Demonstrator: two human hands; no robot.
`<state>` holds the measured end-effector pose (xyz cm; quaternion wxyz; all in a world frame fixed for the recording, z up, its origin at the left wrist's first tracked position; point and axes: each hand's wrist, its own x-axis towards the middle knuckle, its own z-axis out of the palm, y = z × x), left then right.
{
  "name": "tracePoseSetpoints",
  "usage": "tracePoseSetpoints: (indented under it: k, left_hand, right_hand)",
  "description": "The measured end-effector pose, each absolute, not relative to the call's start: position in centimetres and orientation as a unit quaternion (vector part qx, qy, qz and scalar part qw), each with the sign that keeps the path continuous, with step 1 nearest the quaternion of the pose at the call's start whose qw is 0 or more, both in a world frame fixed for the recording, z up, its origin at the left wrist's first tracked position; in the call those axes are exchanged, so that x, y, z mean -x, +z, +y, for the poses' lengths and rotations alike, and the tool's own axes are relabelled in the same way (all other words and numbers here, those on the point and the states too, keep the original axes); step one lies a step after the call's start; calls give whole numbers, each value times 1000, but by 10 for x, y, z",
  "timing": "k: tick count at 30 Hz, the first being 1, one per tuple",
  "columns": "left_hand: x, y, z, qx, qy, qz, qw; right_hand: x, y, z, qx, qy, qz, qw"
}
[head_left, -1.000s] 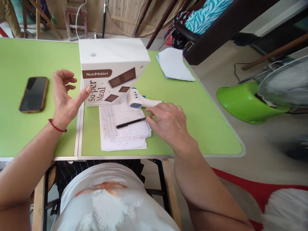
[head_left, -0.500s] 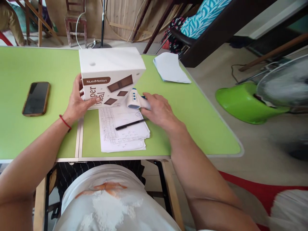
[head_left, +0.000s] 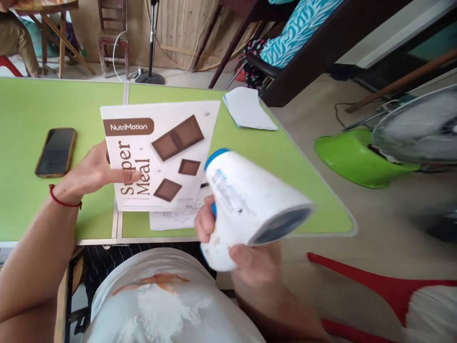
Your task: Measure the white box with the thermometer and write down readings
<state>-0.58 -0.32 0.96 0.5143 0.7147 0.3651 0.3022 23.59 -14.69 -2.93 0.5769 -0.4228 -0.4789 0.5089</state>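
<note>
My right hand grips a white and blue handheld thermometer and holds it up close to the camera, above the table's near edge. My left hand holds the left side of a white NutriMotion Super Meal box, which is tilted up so its printed face shows. Under the box lie written sheets of paper, mostly hidden. A red string circles my left wrist.
A phone lies on the green table to the left. Folded white paper sits at the far right corner. A green fan stands on the floor to the right, and a red chair is near me.
My right hand took the thermometer off the papers and raised it toward the camera. My left hand took hold of the box and tipped it up and toward me.
</note>
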Motion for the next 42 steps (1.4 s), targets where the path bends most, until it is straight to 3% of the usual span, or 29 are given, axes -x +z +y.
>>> tracePoseSetpoints:
  k: [6,42]
  left_hand:
    - [8,19,-9,-736,235,331,541]
    - [11,14,-2,-755,230,285,544]
  right_hand:
    - [-204,-36,-156,362,598,-416,581]
    - [-196,-41,-136,440,552,-403,583]
